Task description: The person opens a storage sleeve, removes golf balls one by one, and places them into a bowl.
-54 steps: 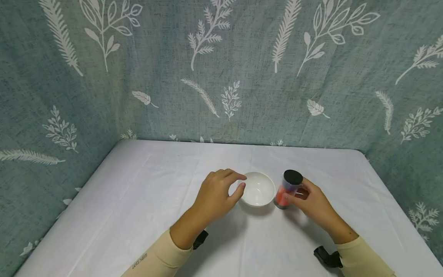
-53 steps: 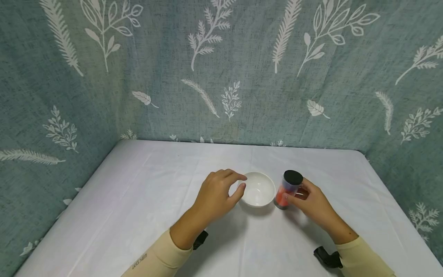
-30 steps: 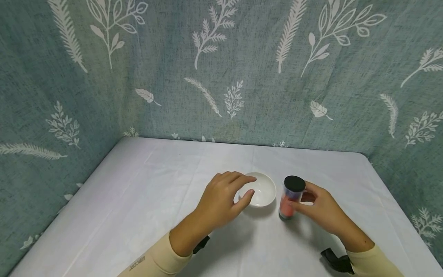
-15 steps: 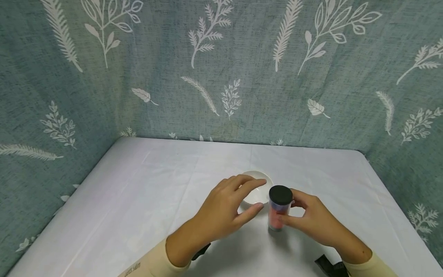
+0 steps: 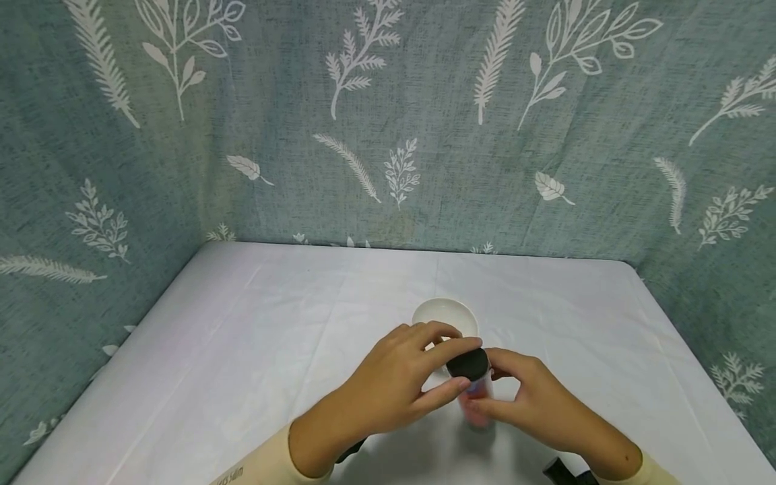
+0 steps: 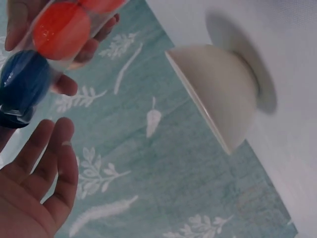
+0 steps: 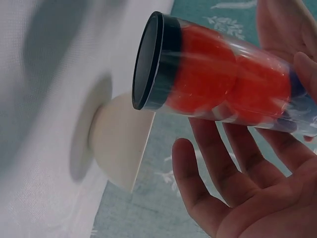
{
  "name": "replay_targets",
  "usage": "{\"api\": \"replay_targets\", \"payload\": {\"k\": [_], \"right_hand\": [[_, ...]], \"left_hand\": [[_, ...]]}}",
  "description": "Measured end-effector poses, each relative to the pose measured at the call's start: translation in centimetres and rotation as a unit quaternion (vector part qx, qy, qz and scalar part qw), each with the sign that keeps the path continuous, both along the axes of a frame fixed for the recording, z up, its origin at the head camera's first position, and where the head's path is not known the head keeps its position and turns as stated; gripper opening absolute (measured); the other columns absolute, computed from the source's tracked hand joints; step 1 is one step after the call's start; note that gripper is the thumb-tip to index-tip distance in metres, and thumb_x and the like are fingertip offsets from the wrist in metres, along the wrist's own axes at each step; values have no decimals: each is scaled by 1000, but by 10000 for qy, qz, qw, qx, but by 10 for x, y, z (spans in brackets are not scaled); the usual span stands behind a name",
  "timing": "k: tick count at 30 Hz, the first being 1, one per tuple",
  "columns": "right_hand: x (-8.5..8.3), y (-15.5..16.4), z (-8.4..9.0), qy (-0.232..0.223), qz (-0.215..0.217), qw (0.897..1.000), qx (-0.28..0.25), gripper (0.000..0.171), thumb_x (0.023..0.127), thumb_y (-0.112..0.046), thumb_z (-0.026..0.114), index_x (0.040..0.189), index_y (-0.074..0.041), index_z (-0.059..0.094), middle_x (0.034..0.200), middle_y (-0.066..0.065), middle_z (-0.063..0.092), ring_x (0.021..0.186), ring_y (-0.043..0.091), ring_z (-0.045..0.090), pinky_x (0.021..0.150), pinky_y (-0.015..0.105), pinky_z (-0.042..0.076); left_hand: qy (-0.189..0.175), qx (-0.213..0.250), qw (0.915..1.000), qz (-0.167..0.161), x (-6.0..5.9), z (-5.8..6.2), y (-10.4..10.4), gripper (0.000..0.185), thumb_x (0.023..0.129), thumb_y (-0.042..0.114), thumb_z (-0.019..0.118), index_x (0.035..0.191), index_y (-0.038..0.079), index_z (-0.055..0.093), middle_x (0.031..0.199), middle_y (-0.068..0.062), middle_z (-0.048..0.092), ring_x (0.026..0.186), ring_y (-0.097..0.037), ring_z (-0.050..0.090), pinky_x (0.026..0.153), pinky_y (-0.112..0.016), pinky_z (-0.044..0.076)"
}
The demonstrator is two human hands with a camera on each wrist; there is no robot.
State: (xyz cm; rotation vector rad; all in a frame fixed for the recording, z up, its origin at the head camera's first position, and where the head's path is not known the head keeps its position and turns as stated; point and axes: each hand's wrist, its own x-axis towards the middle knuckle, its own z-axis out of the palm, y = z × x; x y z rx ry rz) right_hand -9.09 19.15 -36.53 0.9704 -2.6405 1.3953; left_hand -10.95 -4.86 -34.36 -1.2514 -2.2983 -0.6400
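Observation:
A clear tube (image 5: pixel 478 409) with a black cap (image 5: pixel 468 364) holds red balls (image 7: pixel 208 72) and a blue ball (image 6: pixel 22 82). My right hand (image 5: pixel 488 387) grips the tube by its side and holds it tilted, its dark base (image 7: pixel 147 60) off the table. My left hand (image 5: pixel 471 366) has its index finger over the cap and its thumb under the cap's edge, pinching it. In the left wrist view its other fingers (image 6: pixel 47 168) lie straight beside the cap (image 6: pixel 10 119). Just beyond the hands stands a white bowl (image 5: pixel 445 312), with nothing seen in it.
A white cloth covers the table (image 5: pixel 254 350), which meets a teal leaf-print backdrop (image 5: pixel 388 135) at the back and both sides. The bowl (image 6: pixel 218 89) also shows in the left wrist view. A dark wrist-camera strap (image 5: pixel 348 450) sits under my left forearm.
My right hand has lifted the tube from the right of the bowl and brought it nearer me, in front of the bowl. My left hand left the bowl's rim and closed on the cap.

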Motion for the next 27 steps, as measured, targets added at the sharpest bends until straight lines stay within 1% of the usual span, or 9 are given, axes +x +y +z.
{"api": "replay_targets", "payload": {"k": [3,5,9,12,14,16,20,24,27], "right_hand": [[1,0,-1,46,33,10000,-15,28,89,-26,77,113,-30,65,98,-13,66,88,6,61,77,25,51],[1,0,-2,66,30,10000,10,28,89,-26,78,113,-30,66,99,-14,66,89,5,61,77,25,51],[1,-1,-3,125,63,9999,22,27,88,-26,78,112,-29,66,100,-14,67,90,5,61,78,25,51],[-1,-2,-4,266,147,9995,33,26,88,-25,78,109,-29,65,98,-15,66,89,4,61,81,25,50],[-1,-2,-4,324,195,9993,34,26,87,-24,79,108,-29,65,96,-15,66,88,3,61,81,26,49],[-1,-2,-5,332,233,9992,47,26,87,-24,79,108,-30,64,96,-16,66,87,3,60,82,26,48],[0,0,-6,176,284,9994,34,29,87,-26,79,112,-30,65,94,-16,66,88,4,58,79,26,48],[0,0,-6,121,350,9993,1,29,87,-27,78,112,-30,64,91,-15,63,87,5,57,74,25,48],[0,0,-6,189,399,9990,26,28,87,-28,78,111,-30,64,91,-15,63,86,4,59,75,26,50]], "left_hand": [[192,-6,9998,-36,0,-1,0,35,101,41,57,133,27,62,116,6,65,92,-7,64,81,-24,49],[251,-8,9997,-57,0,-1,0,34,101,39,58,132,27,63,115,6,65,92,-7,64,81,-24,50],[101,-85,9998,-167,0,-1,0,35,100,38,59,133,26,61,116,6,65,91,-8,64,82,-26,52],[-79,-208,9994,-262,0,0,-1,38,100,37,59,136,26,60,116,6,64,84,-6,60,76,-23,50],[-99,-302,9989,-341,0,0,-2,39,100,37,59,138,27,59,115,5,63,78,-5,55,72,-21,47],[-132,-398,9983,-404,-1,0,-3,40,100,37,59,139,27,58,114,5,62,75,-4,52,70,-19,44],[-193,-523,9973,-476,-1,1,-6,39,100,39,58,138,28,59,113,7,62,77,-3,51,73,-20,44],[-196,-534,9971,-500,-2,2,-7,40,100,41,60,137,29,60,110,9,63,79,-2,52,76,-21,45],[-256,-520,9971,-498,-2,3,-8,40,98,42,62,136,29,61,107,11,63,78,-1,51,76,-20,44]]}}
